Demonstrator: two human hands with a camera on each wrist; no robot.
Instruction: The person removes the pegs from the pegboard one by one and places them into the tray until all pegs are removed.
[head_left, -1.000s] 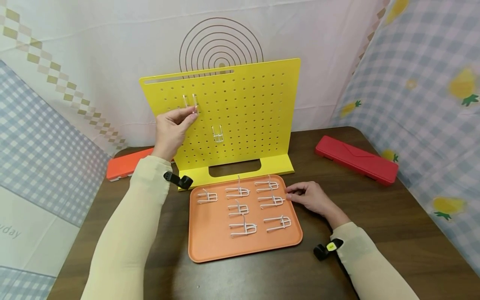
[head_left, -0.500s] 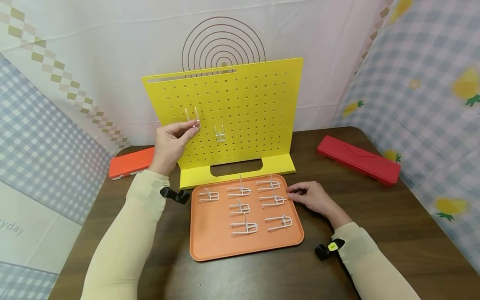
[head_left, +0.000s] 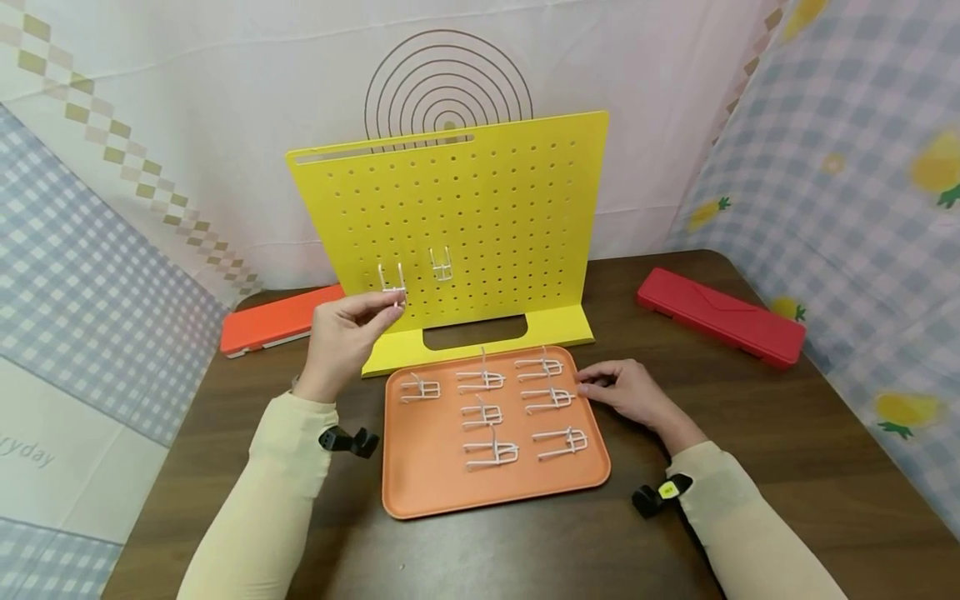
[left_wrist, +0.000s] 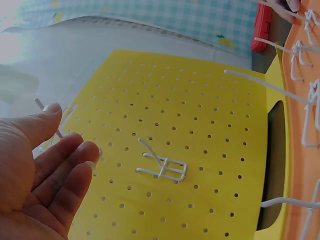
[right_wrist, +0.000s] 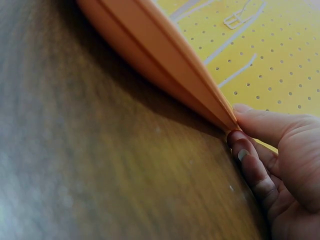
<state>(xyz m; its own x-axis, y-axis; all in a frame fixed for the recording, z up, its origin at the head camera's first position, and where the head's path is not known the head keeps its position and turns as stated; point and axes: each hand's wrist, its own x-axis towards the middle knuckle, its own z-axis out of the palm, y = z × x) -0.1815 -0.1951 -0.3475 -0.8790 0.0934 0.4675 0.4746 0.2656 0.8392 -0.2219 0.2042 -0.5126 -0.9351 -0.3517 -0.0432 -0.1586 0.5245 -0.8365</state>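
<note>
My left hand pinches a white wire pegboard hook between thumb and fingers, its two prongs pointing up before the lower left of the yellow pegboard. In the left wrist view the fingers hide most of that hook. Another pegboard hook is on the board, a little to the right. Several more white hooks lie on the orange tray in front of the board. My right hand holds the tray's right rim, thumb above and fingers below, as the right wrist view shows.
An orange-red case lies behind my left forearm, partly hidden. At the right of the dark wooden table is a red case. Patterned cloth hangs at the back and both sides.
My left hand has come down along the pegboard with the hook, from its upper left to its lower left. The right hand stays at the tray's rim.
</note>
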